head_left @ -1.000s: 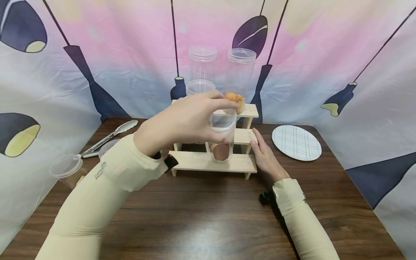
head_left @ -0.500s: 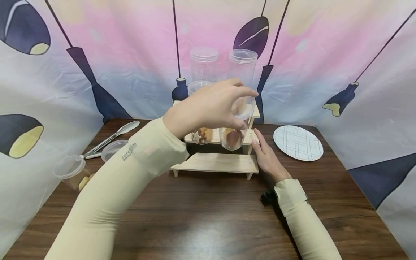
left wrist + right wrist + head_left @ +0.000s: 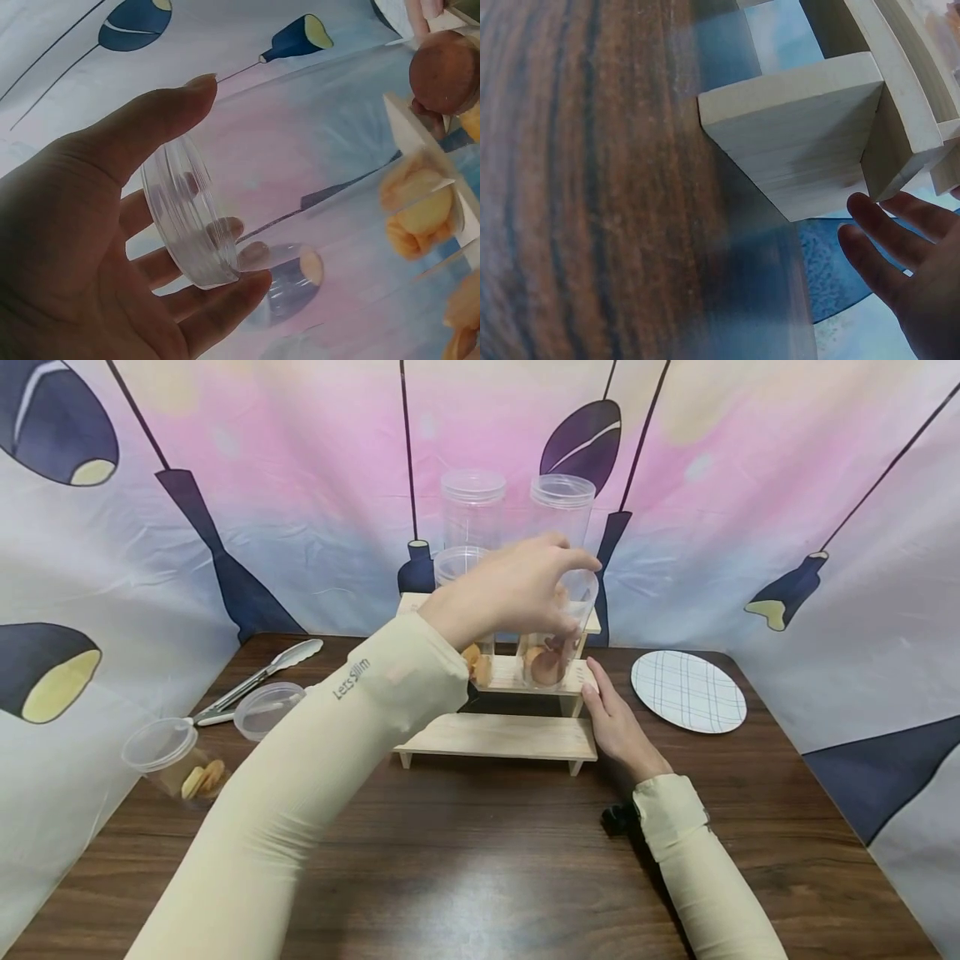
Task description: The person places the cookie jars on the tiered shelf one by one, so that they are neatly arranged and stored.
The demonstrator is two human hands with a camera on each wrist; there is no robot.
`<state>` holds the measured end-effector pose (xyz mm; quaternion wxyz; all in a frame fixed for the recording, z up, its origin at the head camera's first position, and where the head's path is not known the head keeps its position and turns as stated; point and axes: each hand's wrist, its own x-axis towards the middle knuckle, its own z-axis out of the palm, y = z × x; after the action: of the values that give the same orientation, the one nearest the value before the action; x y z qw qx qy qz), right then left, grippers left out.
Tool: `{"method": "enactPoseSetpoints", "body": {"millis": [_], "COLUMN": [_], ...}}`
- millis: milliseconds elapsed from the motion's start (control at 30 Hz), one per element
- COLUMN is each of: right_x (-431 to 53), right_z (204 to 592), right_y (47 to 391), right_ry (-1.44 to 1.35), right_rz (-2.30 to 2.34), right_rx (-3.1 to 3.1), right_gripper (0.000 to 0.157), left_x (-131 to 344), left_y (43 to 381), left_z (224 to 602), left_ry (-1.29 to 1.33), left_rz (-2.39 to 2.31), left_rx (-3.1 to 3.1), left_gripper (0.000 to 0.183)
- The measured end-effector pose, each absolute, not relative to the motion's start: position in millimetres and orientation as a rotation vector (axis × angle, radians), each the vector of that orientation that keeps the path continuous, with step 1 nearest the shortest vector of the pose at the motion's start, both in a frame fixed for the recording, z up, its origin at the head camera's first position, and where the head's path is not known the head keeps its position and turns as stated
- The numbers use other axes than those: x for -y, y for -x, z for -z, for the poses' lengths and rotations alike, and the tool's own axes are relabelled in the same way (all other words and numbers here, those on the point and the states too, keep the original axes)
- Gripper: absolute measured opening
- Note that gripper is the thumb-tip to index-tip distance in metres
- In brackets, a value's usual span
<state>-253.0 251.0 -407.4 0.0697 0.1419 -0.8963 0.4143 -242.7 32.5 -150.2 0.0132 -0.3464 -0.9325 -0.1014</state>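
"What is held by the left hand (image 3: 517, 585)?"

"A clear jar (image 3: 534, 643). Its top rim is gripped, with the thumb and fingers curled round it. Brown cookies (image 3: 546, 667) are seen at the bottom."

"Where is the jar held?"

"At the right end of the middle step (image 3: 501, 672) of the wooden stand (image 3: 495, 739). Whether the step is touched by the jar cannot be told."

"And the right hand (image 3: 621, 731)?"

"It is rested against the right end of the stand. The fingers are kept nearly straight and a little apart."

"Are more jars seen?"

"Yes. Orange cookies (image 3: 477, 667) are held in another jar (image 3: 459, 560), to the left. Two tall jars (image 3: 474, 518) are stood behind; their lower parts are hidden in the head view."

"What about the table (image 3: 480, 852)?"

"On the left, yellow and orange cookies (image 3: 201, 779) are held in a clear tub (image 3: 160, 745)."
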Motion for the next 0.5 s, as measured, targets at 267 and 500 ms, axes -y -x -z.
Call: {"method": "enactPoseSetpoints", "body": {"millis": [267, 500], "right_x": [-250.7, -250.8], "right_z": [408.5, 408.8], "right_y": [253.1, 252.0], "right_ry": [-0.413, -0.395], "right_rz": [-1.248, -1.251], "right_rx": [2.715, 2.724], "right_gripper": [0.061, 0.06], "left_x": [-35.4, -35.8], "left_y": [252.5, 256.1], "left_z": [161.0, 167.8], "left_ry": [1.044, 1.076], "left_rz": [0.327, 0.373], "left_rx": [2.916, 2.852], "left_gripper": [0.069, 0.069]}}
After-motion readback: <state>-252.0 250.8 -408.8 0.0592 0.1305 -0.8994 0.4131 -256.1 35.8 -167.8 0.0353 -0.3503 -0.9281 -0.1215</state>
